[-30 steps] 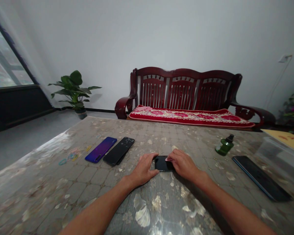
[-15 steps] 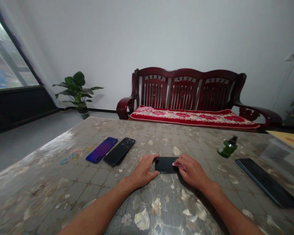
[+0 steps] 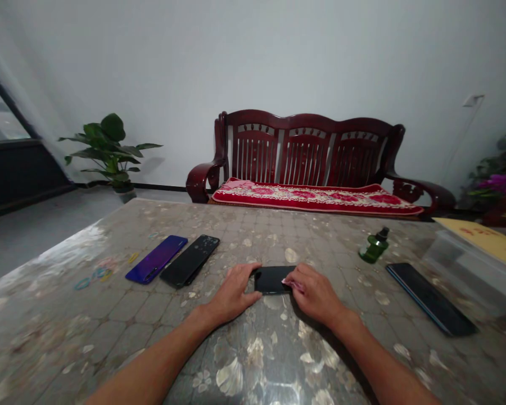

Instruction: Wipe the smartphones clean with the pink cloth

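A small black phone [image 3: 270,279] lies flat on the patterned table [image 3: 253,349] in front of me. My left hand [image 3: 231,292] rests at its left end, with the thumb and fingers clasping the edge. My right hand [image 3: 316,292] covers the phone's right end, its fingers pinched together on a small pink thing that I cannot make out, pressed to the screen. To the left lie a purple phone [image 3: 156,266] and a black phone [image 3: 189,268], side by side.
A green bottle [image 3: 373,247] lies at the right, with a large dark phone [image 3: 430,298] nearer me and a clear box [image 3: 468,264] under a yellow sheet. Coloured rubber bands [image 3: 96,275] lie at the left. A red wooden bench [image 3: 312,169] stands behind the table.
My right hand has slid a little back toward the phone's right end. The view has swung to the right, so everything sits further left in the picture.
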